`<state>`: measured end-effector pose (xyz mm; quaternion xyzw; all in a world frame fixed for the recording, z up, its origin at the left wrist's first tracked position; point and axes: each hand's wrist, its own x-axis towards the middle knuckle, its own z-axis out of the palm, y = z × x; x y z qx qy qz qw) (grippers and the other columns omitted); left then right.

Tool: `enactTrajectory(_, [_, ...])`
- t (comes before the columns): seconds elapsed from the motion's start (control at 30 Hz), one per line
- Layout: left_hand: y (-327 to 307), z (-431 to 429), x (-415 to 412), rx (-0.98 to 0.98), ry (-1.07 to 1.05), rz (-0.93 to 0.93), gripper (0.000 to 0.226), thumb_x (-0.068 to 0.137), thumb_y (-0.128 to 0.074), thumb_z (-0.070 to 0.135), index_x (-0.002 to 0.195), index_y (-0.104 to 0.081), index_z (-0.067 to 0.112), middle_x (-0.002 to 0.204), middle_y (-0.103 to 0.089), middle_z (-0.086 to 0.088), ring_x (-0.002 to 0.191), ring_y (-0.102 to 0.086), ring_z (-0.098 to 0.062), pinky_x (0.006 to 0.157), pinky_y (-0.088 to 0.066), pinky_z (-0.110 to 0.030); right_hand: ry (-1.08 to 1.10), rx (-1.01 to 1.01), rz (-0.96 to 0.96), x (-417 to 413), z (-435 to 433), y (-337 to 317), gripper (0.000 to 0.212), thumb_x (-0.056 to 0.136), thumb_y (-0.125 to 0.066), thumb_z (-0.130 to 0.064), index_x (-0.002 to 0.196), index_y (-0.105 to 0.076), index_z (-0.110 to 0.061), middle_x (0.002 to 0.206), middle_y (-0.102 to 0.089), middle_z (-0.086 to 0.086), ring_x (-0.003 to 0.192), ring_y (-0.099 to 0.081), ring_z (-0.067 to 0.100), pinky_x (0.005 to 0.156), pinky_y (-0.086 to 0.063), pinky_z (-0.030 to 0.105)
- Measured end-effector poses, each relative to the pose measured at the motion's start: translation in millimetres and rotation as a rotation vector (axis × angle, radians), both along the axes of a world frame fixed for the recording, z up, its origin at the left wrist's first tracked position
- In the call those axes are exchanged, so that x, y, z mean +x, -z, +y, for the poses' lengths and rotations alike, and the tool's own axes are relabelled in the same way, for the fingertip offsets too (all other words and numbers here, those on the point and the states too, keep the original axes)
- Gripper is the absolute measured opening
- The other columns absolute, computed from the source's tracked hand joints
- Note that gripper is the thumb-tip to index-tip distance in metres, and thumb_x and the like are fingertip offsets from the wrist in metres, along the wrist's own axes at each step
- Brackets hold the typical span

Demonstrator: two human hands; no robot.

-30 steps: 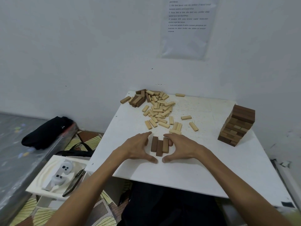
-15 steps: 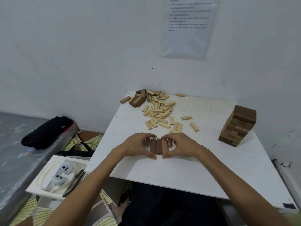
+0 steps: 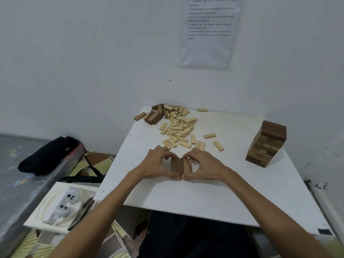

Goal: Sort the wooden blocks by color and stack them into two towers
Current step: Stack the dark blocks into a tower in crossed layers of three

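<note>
Three brown blocks [image 3: 180, 167], flush side by side — left hand [image 3: 158, 164] and right hand [image 3: 206, 165] curled round them.

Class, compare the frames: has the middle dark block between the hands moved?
Yes. The middle dark block slid away from the table's near edge, ending flush with the other dark blocks.

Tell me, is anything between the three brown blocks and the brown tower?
Nothing visible is in the way. Bare table lies between the three brown blocks and the brown tower. The right hand holds the blocks on that side, and a loose light block lies just behind the path.
</note>
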<state>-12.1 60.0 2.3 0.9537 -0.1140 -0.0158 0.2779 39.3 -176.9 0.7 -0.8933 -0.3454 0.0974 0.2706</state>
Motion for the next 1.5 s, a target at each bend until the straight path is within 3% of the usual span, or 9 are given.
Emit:
enactTrajectory(0.1, [-14, -2, 10, -0.001, 0.031, -0.018, 0.071, 0.053, -0.072, 0.078, 0.113, -0.068, 0.039, 0.092, -0.051, 0.014, 0.095, -0.042, -0.003, 0.091, -0.039, -0.036, 0.015, 0.008, -0.007, 6, -6, -12, 0.067, 0.065, -0.079, -0.061, 0.125, -0.061, -0.037, 0.105, -0.047, -0.018, 0.098, -0.051, 0.003, 0.085, -0.051, 0.033])
enactTrajectory(0.27, [-39, -14, 32, 0.003, 0.068, -0.043, 0.064, 0.058, -0.089, 0.063, 0.113, -0.07, 0.035, 0.092, -0.053, 0.017, 0.094, -0.044, 0.002, 0.088, -0.039, -0.033, 0.051, -0.001, -0.035, 18, -19, -37, 0.067, 0.067, -0.079, -0.061, 0.126, -0.061, -0.036, 0.112, -0.045, -0.014, 0.103, -0.051, 0.008, 0.087, -0.051, 0.036])
enactTrajectory(0.4, [-63, -28, 52, -0.018, 0.11, -0.069, 0.061, 0.059, -0.091, 0.057, 0.111, -0.07, 0.033, 0.094, -0.055, 0.014, 0.097, -0.048, -0.008, 0.086, -0.042, -0.031, 0.094, 0.021, -0.026, 31, -32, -60, 0.069, 0.063, -0.078, -0.064, 0.124, -0.062, -0.035, 0.112, -0.045, -0.015, 0.106, -0.051, 0.007, 0.086, -0.049, 0.03])
enactTrajectory(0.53, [-85, -46, 79, -0.028, 0.179, -0.071, 0.06, 0.054, -0.083, 0.07, 0.106, -0.065, 0.044, 0.094, -0.055, 0.012, 0.097, -0.048, -0.009, 0.087, -0.043, -0.034, 0.147, 0.023, -0.004, 47, -50, -86, 0.058, 0.071, -0.084, -0.046, 0.123, -0.063, -0.03, 0.11, -0.045, -0.014, 0.1, -0.049, -0.002, 0.078, -0.04, 0.019])
enactTrajectory(0.73, [-112, -75, 120, -0.04, 0.247, -0.079, 0.068, 0.055, -0.078, 0.073, 0.111, -0.069, 0.038, 0.094, -0.057, 0.012, 0.098, -0.051, -0.01, 0.09, -0.047, -0.04, 0.224, -0.019, -0.021, 64, -78, -123, 0.062, 0.07, -0.083, -0.053, 0.124, -0.062, -0.029, 0.111, -0.045, -0.014, 0.094, -0.048, -0.003, 0.08, -0.04, 0.022])
enactTrajectory(1.07, [-149, -153, 157, -0.043, 0.439, -0.104, 0.073, 0.055, -0.076, 0.075, 0.116, -0.069, 0.036, 0.094, -0.052, 0.013, 0.093, -0.044, 0.0, 0.079, -0.033, -0.03, 0.39, -0.048, -0.075, 60, -155, -162, 0.059, 0.072, -0.083, -0.057, 0.121, -0.063, -0.033, 0.111, -0.048, -0.015, 0.094, -0.049, 0.0, 0.078, -0.038, 0.022])
enactTrajectory(1.17, [-149, -179, 165, -0.039, 0.484, -0.096, 0.072, 0.055, -0.075, 0.077, 0.116, -0.069, 0.038, 0.094, -0.052, 0.012, 0.094, -0.043, 0.002, 0.08, -0.034, -0.03, 0.442, -0.06, -0.074, 58, -180, -163, 0.058, 0.073, -0.084, -0.055, 0.122, -0.063, -0.033, 0.112, -0.046, -0.016, 0.096, -0.049, 0.0, 0.078, -0.039, 0.022])
enactTrajectory(1.3, [-144, -209, 173, -0.035, 0.516, -0.076, 0.065, 0.064, -0.084, 0.064, 0.119, -0.069, 0.034, 0.097, -0.054, 0.01, 0.098, -0.045, -0.003, 0.084, -0.039, -0.033, 0.483, -0.067, -0.044, 57, -207, -159, 0.061, 0.074, -0.084, -0.054, 0.126, -0.062, -0.032, 0.12, -0.046, -0.012, 0.106, -0.048, 0.007, 0.083, -0.042, 0.024])
enactTrajectory(1.5, [-139, -238, 177, -0.014, 0.536, -0.055, 0.074, 0.058, -0.078, 0.071, 0.12, -0.069, 0.032, 0.111, -0.054, 0.009, 0.107, -0.044, -0.012, 0.096, -0.043, -0.038, 0.51, -0.1, -0.009, 59, -233, -151, 0.065, 0.074, -0.085, -0.055, 0.129, -0.06, -0.031, 0.133, -0.046, -0.01, 0.117, -0.05, 0.013, 0.093, -0.045, 0.031])
